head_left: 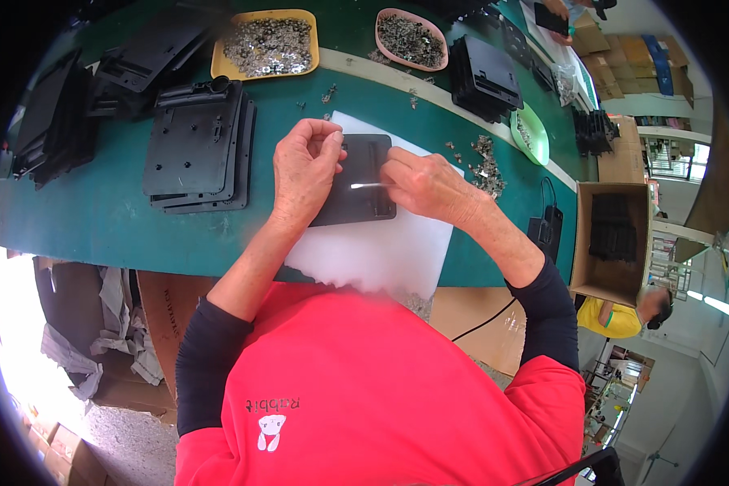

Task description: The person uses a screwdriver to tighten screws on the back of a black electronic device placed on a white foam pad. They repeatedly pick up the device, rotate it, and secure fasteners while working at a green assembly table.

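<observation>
A flat black plastic panel [350,204] lies on a white foam sheet [381,253] in front of me. My left hand [306,170] is at the panel's left side, thumb and fingertips pinched together near its far corner; whatever they may hold is too small to make out. At the right side, my right hand [426,183] has its fingers curled round a thin stick with a white tip [366,185]. That stick points left across the panel; its other end is hidden in the fist.
Stacked black panels [188,150] stand to the left, more black parts [484,77] at the far right. A yellow tray [314,40], a pink tray [380,24] and a green bowl [540,154] hold small metal pieces. Loose pieces [488,166] lie right of the foam, near an open carton [579,243].
</observation>
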### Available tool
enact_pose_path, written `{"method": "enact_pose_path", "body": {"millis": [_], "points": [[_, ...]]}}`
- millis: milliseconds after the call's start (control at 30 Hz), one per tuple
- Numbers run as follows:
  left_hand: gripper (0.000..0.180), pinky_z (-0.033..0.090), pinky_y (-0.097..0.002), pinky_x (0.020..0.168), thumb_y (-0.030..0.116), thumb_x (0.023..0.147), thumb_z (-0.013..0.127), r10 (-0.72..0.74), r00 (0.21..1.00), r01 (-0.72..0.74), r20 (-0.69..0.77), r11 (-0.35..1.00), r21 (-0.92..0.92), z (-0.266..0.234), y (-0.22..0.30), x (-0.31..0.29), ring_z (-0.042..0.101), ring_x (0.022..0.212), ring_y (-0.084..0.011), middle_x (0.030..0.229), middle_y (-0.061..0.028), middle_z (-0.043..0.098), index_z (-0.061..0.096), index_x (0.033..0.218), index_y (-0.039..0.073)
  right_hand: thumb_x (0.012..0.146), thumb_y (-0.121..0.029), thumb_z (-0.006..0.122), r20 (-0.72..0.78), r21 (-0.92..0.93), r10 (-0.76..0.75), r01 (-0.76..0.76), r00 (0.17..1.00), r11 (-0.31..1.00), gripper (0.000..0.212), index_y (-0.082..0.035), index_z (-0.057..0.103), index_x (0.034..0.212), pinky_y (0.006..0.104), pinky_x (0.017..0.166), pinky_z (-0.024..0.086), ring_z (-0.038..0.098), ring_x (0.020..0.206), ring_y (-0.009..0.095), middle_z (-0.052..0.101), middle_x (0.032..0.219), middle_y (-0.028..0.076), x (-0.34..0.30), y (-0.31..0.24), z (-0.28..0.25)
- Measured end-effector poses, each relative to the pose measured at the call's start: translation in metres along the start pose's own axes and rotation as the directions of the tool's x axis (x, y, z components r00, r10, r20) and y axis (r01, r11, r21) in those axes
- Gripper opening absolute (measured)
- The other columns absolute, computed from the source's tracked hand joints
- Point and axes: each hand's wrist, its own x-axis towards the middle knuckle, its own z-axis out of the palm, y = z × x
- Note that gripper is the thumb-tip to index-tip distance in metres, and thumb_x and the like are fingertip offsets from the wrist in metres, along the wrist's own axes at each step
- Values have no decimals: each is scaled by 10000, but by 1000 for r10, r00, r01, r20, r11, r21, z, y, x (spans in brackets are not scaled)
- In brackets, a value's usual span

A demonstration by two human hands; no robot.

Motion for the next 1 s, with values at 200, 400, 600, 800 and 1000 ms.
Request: {"method": "enact_pose_path", "body": {"millis": [200,400,600,800,1000], "points": [[127,530,-236,585,92,917,616,29,999,-28,-28,999,26,0,-6,2,642,711,-98,812,-46,663,634,976,-19,790,-49,646,11,75,41,-41,999,996,121,-13,562,870,375,582,512,597,669,314,553,826,111,-1,2,-6],[132,536,-251,585,101,910,613,23,999,-20,-27,996,83,3,0,0,645,700,-100,787,-55,670,639,953,-22,839,-50,625,16,197,126,-127,992,972,98,-6,559,896,404,644,503,610,752,331,580,848,128,-3,7,-7],[132,536,-255,576,104,909,613,22,1000,-20,-17,995,96,3,2,1,649,693,-101,767,-52,669,640,941,-21,858,-88,600,41,137,82,-87,996,987,89,-11,559,867,422,621,523,626,732,358,579,854,159,-1,8,-9],[120,512,-215,600,83,927,622,-39,999,37,24,995,92,2,8,0,623,728,-77,840,-34,656,639,990,-18,786,-31,634,151,-230,-43,78,988,970,118,-7,523,820,334,488,506,629,597,248,525,789,118,2,-7,-9],[123,509,-210,609,83,925,628,-41,999,39,22,997,65,1,11,0,623,733,-76,852,-34,656,642,994,-18,776,-16,607,267,-309,-30,115,963,944,90,3,519,788,344,506,521,640,603,251,528,797,122,14,-20,-18]]}}
